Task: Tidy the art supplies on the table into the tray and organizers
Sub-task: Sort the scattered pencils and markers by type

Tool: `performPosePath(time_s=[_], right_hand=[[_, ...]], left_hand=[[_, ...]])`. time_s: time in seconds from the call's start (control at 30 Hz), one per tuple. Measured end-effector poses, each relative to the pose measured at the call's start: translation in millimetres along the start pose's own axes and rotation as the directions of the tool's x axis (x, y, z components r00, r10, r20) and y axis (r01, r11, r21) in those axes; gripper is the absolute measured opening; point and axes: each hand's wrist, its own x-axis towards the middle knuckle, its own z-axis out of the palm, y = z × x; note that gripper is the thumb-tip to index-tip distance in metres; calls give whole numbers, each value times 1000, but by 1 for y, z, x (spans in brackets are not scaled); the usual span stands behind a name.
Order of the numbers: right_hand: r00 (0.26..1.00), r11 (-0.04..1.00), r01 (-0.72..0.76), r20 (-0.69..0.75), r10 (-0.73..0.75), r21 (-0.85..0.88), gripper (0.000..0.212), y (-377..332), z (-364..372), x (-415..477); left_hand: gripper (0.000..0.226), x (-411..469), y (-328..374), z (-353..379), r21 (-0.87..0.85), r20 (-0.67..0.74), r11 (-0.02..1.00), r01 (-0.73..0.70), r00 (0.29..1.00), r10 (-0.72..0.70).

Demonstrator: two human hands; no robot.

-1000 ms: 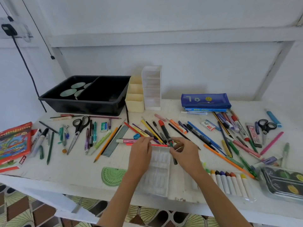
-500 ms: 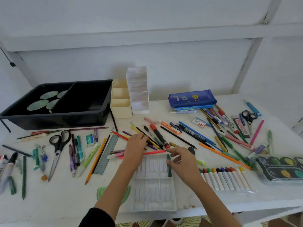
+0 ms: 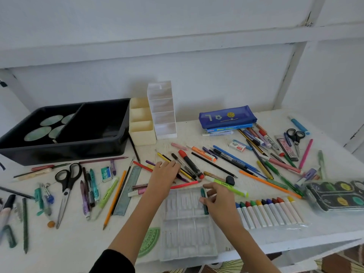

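Over the ribbed clear-plastic tray (image 3: 185, 229), right fingers (image 3: 211, 187) tight around a slim dark-green crayon (image 3: 202, 192), left fingers (image 3: 173, 166) flat on pens (image 3: 190, 164).

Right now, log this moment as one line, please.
left hand: flat on loose pens | right hand: fingertips at green crayon, grip unclear | crayon: in clear tray

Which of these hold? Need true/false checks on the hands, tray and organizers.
1. The right hand holds a dark green crayon at the clear insert. True.
2. The left hand grips the scissors. False: it rests with straight fingers on pens; the scissors lie apart, untouched.
3. The cream organizer stands between the black tray and the clear organizer. True.
4. The blue pencil case sits in the black tray. False: it lies on the table, right of the organizers.
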Motion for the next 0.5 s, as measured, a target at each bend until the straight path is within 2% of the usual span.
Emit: performPosePath(time_s=[0.13, 0.27, 0.3, 0.37, 0.4, 0.5], right_hand=[[1000, 999, -4, -22, 3, -53, 28, -1, 2, -1], [999, 996, -1, -37, -2, -88, 25, -2, 2, -1], [999, 995, -4, -41, 0, -98, 25, -3, 3, -1], [999, 993, -11, -48, 6, -117, 29, -4, 4, 0], [999, 993, -15, -49, 10, -120, 32, -5, 4, 0], [1000, 995, -11, -29, 8, -100, 37, -5, 2, 2]], left_hand=[[49, -4, -3, 1, -42, -41, 998, -46, 998, 44], [42, -7, -2, -5, -190, -225, 978, -83, 974, 38], [33, -9, 2, -9, -297, -274, 952, -76, 962, -8], [19, -16, 16, -23, -591, -303, 806, -45, 938, -169], [18, -20, 23, -28, -704, -253, 710, -3, 935, -247], [13, -31, 40, -29, -823, -16, 538, 183, 939, -344]])
